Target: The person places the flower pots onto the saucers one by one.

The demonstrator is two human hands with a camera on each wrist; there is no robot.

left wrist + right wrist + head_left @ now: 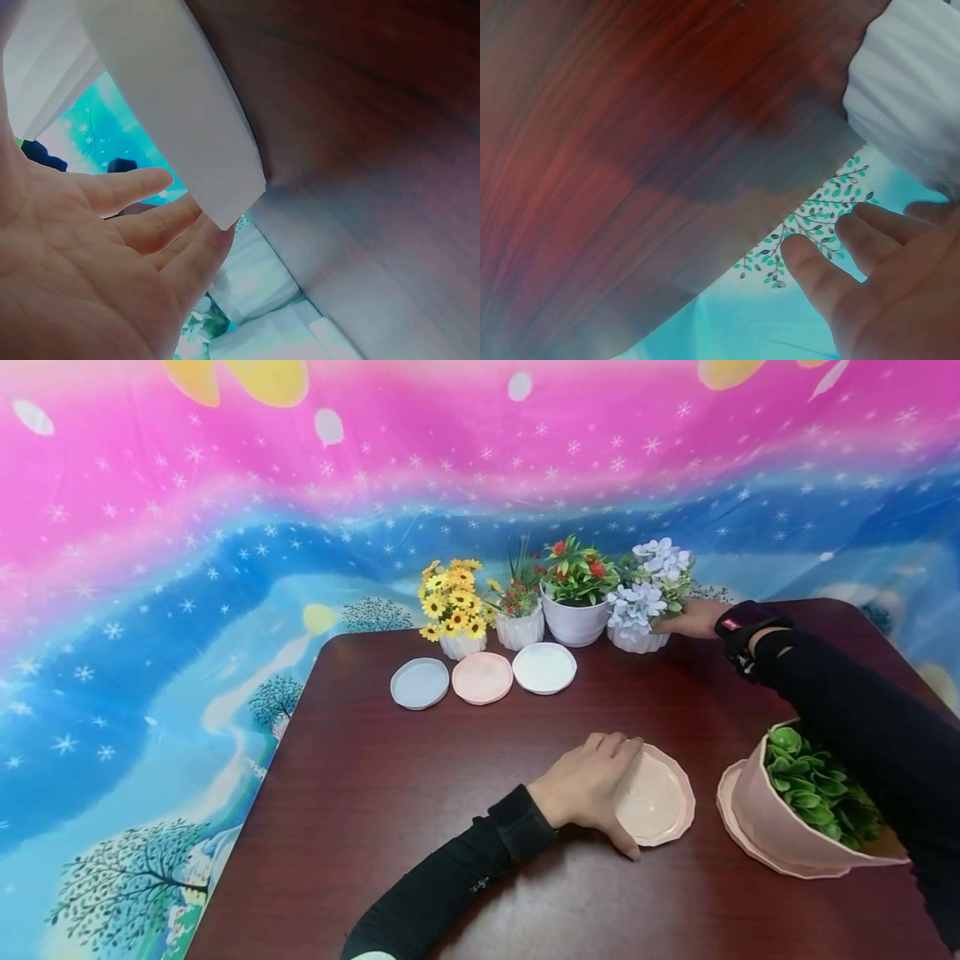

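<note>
My left hand [592, 781] spans the left side of a pale pink scalloped saucer [654, 797] lying on the table, thumb at its near edge and fingertips at its far rim. Those fingers [154, 225] look nearly straight in the left wrist view, around the saucer's side wall [176, 112]. At the back right, my right hand [697, 618] is beside a white ribbed pot [637, 640] of pale blue-violet flowers [651, 585]. In the right wrist view its fingers [817, 274] are extended below the pot wall [907, 90]; the thumb is hidden.
Potted yellow flowers [453, 597], a small red-flowered plant [519, 628] and a larger one [576, 620] line the back edge. Before them lie grey [420, 683], pink [482, 678] and white [544, 668] saucers. A big pink pot [772, 802] of green leaves stands under my right forearm.
</note>
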